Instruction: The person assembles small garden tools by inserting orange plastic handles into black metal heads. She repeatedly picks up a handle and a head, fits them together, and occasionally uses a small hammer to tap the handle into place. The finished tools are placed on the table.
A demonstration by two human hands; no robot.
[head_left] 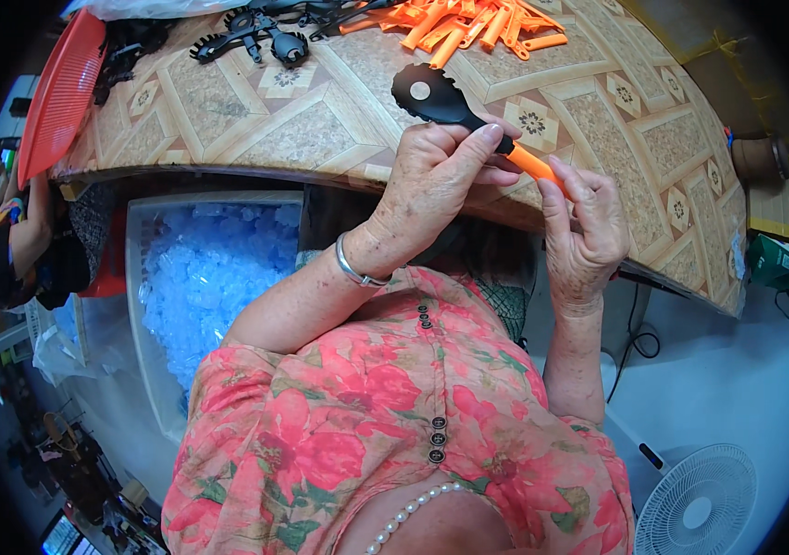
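A black pasta server head (431, 95) with a toothed edge and a round hole is held just over the near edge of the table. My left hand (431, 176) is closed around its neck, thumb on top. An orange handle (533, 165) meets that neck in one line, and my right hand (587, 217) pinches its far end between thumb and fingers. How deep the neck sits in the handle is hidden by my left fingers.
Orange handles (478, 23) lie heaped at the table's far side, beside several black server heads (251, 39). A red basket (61, 97) stands at the left edge. Below left is a white bin (149, 319) of bluish clear plastic pieces; a white fan (698, 509) stands lower right. Another person's arm (35, 222) shows far left.
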